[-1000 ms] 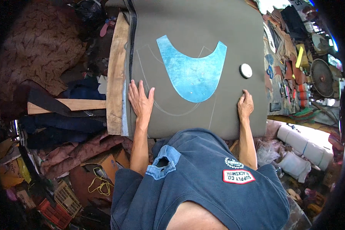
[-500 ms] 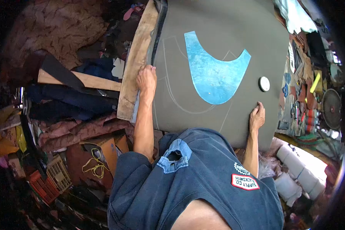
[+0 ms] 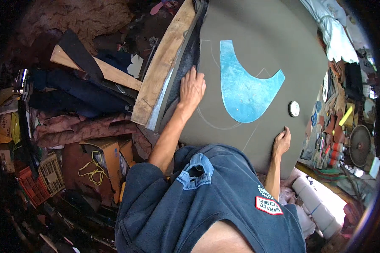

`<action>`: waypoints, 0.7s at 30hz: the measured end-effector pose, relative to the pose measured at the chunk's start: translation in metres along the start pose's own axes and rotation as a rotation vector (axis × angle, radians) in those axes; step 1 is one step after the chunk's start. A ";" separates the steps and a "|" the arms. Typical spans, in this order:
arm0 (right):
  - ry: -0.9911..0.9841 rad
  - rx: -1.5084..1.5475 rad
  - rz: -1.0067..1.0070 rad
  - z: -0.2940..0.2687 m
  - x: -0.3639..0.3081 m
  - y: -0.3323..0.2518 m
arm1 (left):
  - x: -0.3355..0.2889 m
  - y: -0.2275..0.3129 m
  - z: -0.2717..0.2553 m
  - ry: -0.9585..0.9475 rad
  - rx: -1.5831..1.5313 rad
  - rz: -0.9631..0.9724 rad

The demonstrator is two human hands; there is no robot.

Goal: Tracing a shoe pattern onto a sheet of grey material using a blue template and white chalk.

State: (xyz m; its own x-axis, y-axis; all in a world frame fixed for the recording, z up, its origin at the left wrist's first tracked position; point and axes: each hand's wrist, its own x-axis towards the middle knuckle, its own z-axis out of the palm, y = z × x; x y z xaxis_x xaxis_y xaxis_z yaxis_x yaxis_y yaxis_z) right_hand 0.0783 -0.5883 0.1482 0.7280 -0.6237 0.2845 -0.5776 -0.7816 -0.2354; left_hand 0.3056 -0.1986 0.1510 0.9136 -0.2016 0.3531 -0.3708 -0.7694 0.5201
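Observation:
A wide grey-brown sheet of material (image 3: 257, 25) with pale chalk outlines covers the work surface in front of me. On it lies a blue crescent-shaped template (image 3: 245, 99). My left hand (image 3: 193, 89) is closed at the sheet's left edge, which is lifted and turned inward; its thumb is hidden. Dark layers (image 3: 183, 63) show beside that edge. At the right, my right hand (image 3: 282, 141) rests on the sheet with the index finger stretched out and the others loosely bent, holding nothing visible. Just beyond it sits a small round object (image 3: 294, 109) with a white face and dark rim.
A wooden plank (image 3: 156, 80) edges the surface at the left, where a wooden board (image 3: 114, 74) meets it. Brown and dark cloth lies beyond. A cardboard box (image 3: 107, 164) and plastic crates (image 3: 33, 183) stand lower left. White rolls (image 3: 318, 206) and a fan (image 3: 359, 145) are at right.
My left hand has moved inward with the sheet's left edge, uncovering more dark layers beside the plank. My right hand stays near its place. The whole view has shifted slightly.

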 end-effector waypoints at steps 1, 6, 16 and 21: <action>0.002 0.006 -0.001 0.001 -0.001 0.002 | -0.006 0.003 0.002 0.023 0.047 0.045; 0.067 0.009 -0.072 0.006 -0.002 0.010 | -0.013 -0.017 -0.005 -0.043 -0.006 -0.054; 0.039 0.007 -0.026 0.003 0.003 0.000 | -0.002 -0.022 -0.019 -0.026 0.268 -0.162; 0.074 0.023 -0.051 0.004 0.001 0.001 | 0.020 -0.035 -0.008 0.009 0.226 -0.249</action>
State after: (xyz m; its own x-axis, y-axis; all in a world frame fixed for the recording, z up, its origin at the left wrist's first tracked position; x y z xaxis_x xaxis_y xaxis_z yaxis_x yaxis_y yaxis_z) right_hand 0.0797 -0.5898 0.1446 0.7265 -0.5827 0.3641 -0.5313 -0.8125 -0.2401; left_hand 0.3355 -0.1711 0.1461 0.9695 0.0143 0.2445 -0.0891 -0.9094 0.4063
